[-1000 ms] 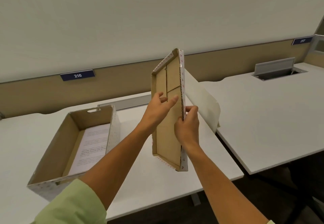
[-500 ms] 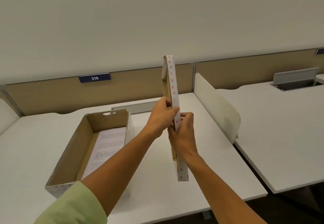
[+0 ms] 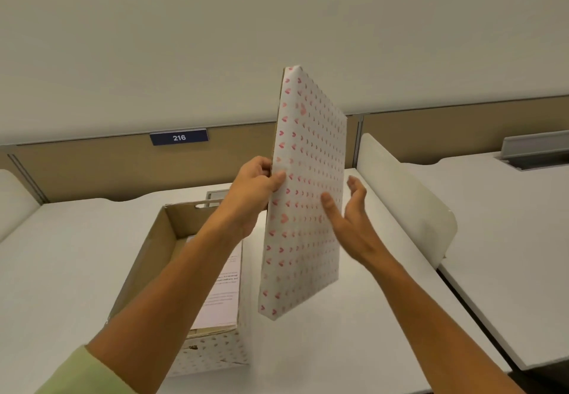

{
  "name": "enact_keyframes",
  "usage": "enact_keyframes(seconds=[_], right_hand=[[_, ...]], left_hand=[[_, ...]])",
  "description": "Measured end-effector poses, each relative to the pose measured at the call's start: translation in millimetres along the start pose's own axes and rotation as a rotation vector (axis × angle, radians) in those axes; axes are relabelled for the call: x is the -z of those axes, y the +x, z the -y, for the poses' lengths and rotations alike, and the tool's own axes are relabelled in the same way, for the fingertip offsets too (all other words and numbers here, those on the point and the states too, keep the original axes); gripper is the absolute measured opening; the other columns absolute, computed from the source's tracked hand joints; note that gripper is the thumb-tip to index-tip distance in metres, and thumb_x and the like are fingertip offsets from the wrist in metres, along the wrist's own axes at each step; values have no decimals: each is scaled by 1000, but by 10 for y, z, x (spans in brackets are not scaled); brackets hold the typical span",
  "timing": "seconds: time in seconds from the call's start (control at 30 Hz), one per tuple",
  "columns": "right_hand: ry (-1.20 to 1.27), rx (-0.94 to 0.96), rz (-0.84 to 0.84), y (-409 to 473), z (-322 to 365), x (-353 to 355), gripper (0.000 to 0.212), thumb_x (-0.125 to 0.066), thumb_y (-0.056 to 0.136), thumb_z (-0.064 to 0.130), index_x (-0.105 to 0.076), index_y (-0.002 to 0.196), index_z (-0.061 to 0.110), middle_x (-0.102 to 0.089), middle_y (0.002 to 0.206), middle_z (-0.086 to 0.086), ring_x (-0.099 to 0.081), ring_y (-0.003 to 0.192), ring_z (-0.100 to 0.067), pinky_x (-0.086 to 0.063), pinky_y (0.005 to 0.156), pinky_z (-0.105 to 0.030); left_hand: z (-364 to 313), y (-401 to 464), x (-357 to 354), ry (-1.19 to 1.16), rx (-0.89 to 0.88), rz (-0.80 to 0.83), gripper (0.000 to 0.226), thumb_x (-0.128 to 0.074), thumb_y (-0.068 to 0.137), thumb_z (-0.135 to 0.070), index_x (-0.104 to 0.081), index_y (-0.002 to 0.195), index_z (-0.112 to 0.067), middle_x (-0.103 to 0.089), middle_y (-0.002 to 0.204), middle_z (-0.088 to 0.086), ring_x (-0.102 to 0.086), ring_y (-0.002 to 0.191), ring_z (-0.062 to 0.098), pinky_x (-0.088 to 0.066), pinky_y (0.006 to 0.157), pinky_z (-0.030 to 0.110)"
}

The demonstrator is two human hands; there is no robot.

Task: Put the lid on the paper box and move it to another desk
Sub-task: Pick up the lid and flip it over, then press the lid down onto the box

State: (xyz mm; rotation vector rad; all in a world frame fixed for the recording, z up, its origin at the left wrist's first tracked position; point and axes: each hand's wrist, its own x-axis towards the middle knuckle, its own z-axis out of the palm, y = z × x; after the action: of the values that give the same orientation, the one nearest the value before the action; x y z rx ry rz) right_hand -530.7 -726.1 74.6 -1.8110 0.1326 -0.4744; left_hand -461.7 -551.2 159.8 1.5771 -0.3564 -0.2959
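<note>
**Lid held on edge by one hand: a slip is the main risk**

The lid [image 3: 303, 196] stands nearly upright in the air, its heart-printed outer face towards the camera, above the worktop [image 3: 338, 347] and just to the right of the open paper box [image 3: 181, 286]. The left hand [image 3: 254, 192] is clamped on the lid's left edge, thumb on the printed face and fingers wrapped behind. The right hand [image 3: 351, 224] is spread apart, palm towards the printed face; whether its fingertips touch the lid I cannot tell.

The box sits on the worktop with printed sheets [image 3: 221, 289] lying inside, uncovered.

Judging from this, the weak point is the single-edge pinch: a broad, light panel held at one side could swing or slide out, most likely as it is tipped flat. If the right hand does not steady it, the lid may drop onto the worktop or strike the box's rim. Lowered askew, its skirt could catch a box wall and crumple the cardboard, or sit cocked and come loose when the box is carried to the neighbouring worktop [image 3: 508, 239].
</note>
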Motion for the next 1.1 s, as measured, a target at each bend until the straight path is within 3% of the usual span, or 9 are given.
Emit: enact_keyframes(seconds=[0.07,0.17,0.27,0.4,0.5,0.8,0.93,1.03,1.1], right_hand=[[1,-17,-89,88,-44,131,93,-54,83,68,-4,153,32,-34,135,52,-59,107,14,-55,69,-14],[-33,-136,-219,242,-99,247,98,-52,79,73,-7,155,31,-17,167,5,-40,142,-24,-49,97,-46],[-20,-228,-252,363,-101,259,104,-53,75,74,-9,157,28,-20,167,-3,-35,146,-34,-41,107,-58],[98,-251,-241,431,-103,236,100,-58,77,72,-17,156,28,-44,153,-5,-53,131,-31,-49,101,-54],[175,-216,-225,444,-87,195,79,-61,83,66,-38,146,24,-59,135,2,-62,119,-24,-57,91,-43],[169,-172,-213,473,80,-75,64,-69,87,51,-45,140,23,-61,126,6,-65,107,-16,-59,91,-47],[96,-133,-182,492,195,-240,75,-70,88,46,-33,149,24,-54,139,2,-61,119,-23,-57,92,-49],[27,-109,-152,508,281,-389,97,-71,88,45,-7,159,28,-39,155,0,-53,129,-25,-52,98,-53],[-29,-75,-109,524,326,-494,95,-71,89,42,-8,159,28,-38,157,0,-50,134,-27,-50,100,-54]], left_hand=[[-60,-27,56,-31,-14,-11,8,-55,97,-19,-57,103,-15,-72,103,6,-72,91,19,-60,74,37],[-111,-40,191,-44,-20,-44,8,-55,97,-21,-58,102,-17,-72,104,6,-71,95,22,-59,80,42],[-136,-61,341,-65,-34,-39,9,-56,96,-23,-58,102,-17,-73,100,5,-72,94,23,-59,79,44],[-111,-84,495,-148,-41,-20,10,-55,96,-21,-59,104,-15,-75,95,2,-73,94,22,-60,77,41],[-85,-77,594,-207,-60,-35,10,-54,97,-20,-60,104,-15,-76,93,1,-73,93,22,-61,71,35],[13,-3,833,-38,-263,-327,33,-57,96,-27,-49,128,-29,-71,110,-7,-73,88,8,-59,61,24],[75,9,996,152,-328,-413,34,-50,99,-31,-55,133,-28,-63,125,-6,-70,97,13,-62,77,37],[74,13,1108,344,-325,-404,49,-47,99,-39,-42,145,-23,-56,138,0,-62,116,22,-55,93,47],[70,15,1180,520,-350,-400,61,-50,96,-43,-33,149,-19,-49,144,3,-56,123,25,-51,98,46]])
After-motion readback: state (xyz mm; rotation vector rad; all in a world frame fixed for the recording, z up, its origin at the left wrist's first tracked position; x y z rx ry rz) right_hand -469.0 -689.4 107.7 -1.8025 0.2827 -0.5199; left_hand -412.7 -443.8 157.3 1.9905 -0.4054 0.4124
